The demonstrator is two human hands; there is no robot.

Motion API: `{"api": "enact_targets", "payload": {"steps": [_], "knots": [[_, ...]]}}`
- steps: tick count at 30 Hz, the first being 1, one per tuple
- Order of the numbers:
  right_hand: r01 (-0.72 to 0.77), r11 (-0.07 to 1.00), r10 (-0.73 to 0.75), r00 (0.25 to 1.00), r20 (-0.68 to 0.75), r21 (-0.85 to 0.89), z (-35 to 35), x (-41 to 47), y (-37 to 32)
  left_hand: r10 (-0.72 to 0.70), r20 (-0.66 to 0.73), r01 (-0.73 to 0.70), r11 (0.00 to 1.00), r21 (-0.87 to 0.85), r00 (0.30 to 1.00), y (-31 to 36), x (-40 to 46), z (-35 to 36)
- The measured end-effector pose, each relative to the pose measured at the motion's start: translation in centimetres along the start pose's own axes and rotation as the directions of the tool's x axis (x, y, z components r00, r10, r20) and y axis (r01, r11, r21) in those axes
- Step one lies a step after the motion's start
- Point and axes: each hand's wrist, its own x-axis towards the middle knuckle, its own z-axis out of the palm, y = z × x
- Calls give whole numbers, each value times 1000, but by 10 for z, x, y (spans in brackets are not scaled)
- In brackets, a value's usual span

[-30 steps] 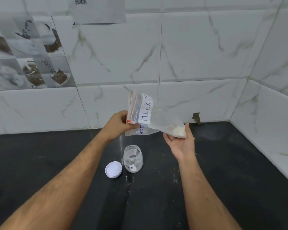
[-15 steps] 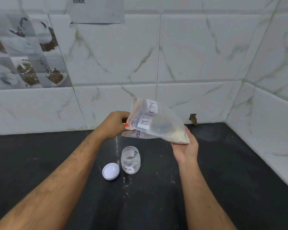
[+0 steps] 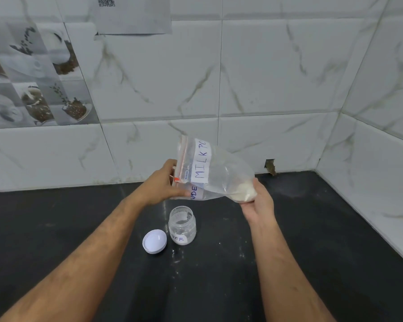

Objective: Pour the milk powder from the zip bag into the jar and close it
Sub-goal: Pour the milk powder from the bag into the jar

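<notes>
Zip bag (image 3: 219, 173) raised, powder (image 3: 242, 193) pooled, jar (image 3: 182, 225) open

Zip bag (image 3: 219, 173) label folds out of view: only "MILK PO" and "WDE" legible. Jar (image 3: 182, 225) label shows just "DER". Wall paper (image 3: 133, 15) cut off at top edge.

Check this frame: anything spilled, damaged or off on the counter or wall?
Two things. Faint white powder specks dust the black counter just in front of the open jar, near its lid, which looks like minor spillage. On the wall, a small chipped hole breaks the bottom tile row right of the zip bag. Nothing else stands out.
</notes>
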Motion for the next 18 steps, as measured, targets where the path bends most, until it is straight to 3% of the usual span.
{"api": "enact_targets", "payload": {"steps": [4,7,12,16,18], "knots": [[13,999,-11,998,-57,31,5,4,-6,-1,-136,-26,980,-197,991,-5,-8,10],[25,999,-22,997,-68,39,7,6,-8,12,-181,-59,965,-254,983,-7,-10,12],[10,1000,-10,999,-35,6,8,9,-14,40,-100,-64,968,-243,994,-4,-9,4],[24,998,-30,995,-99,-65,6,16,-27,94,96,-76,982,-175,991,1,-13,-12],[49,996,-58,991,-123,-75,7,17,-28,114,115,-95,983,-158,987,1,-12,-16]]}}
